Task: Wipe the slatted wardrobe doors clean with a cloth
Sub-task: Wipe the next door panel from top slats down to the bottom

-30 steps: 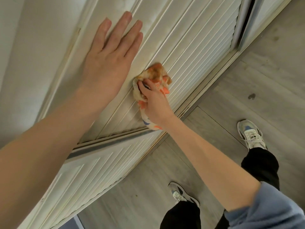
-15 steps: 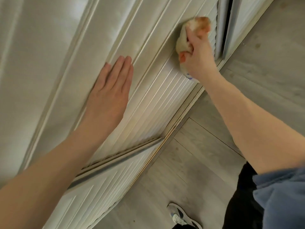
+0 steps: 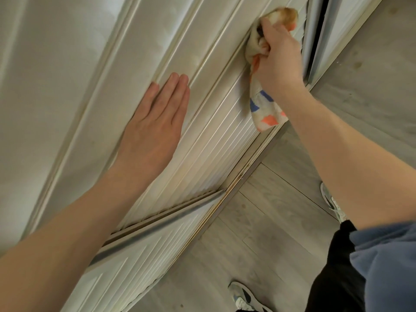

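Right hand clenched round a bunched cloth, cream with orange and blue patches, pressing it against the slatted wardrobe door near that door's far edge, just beside the dark gap to the next door. Loose tail of the cloth hangs below the wrist, lying against the slats. Left hand released, flat, fingers straight and together, palm on the same door's slats and frame moulding, well apart from the cloth. Another slatted door overlaps at lower left, behind a grey edge strip. Grey wood-look floor on the right. Two grey sneakers on it, one at bottom, one at the right partly hidden by the right forearm. Black trousers and a blue sleeve at bottom right.
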